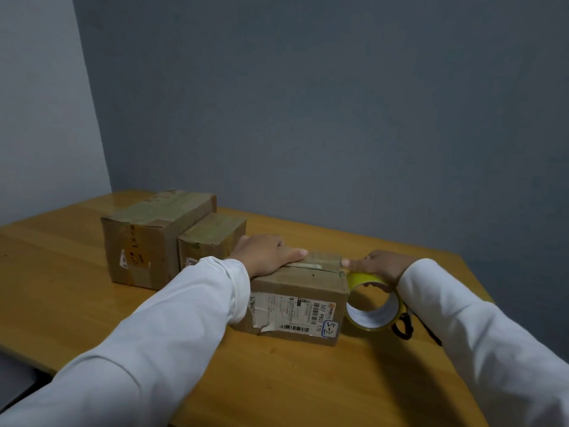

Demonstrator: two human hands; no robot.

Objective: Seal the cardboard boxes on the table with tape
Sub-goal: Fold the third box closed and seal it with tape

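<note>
A small cardboard box [303, 300] with shipping labels lies near the middle of the wooden table [61, 303]. My left hand [268, 252] presses flat on its top, fingers straight along the seam. My right hand [378, 266] grips a yellow tape roll [374, 306] just off the box's right edge, thumb pressing at the top right corner. A strip of tape [311, 265] runs along the box's top between both hands. Two more boxes stand behind to the left: a large one [144, 241] and a medium one [209, 238].
A black looped object [401, 326], perhaps scissor handles, lies on the table behind the tape roll under my right sleeve. A grey wall rises behind the table, which fits into a corner. The table's right edge runs close past my right arm.
</note>
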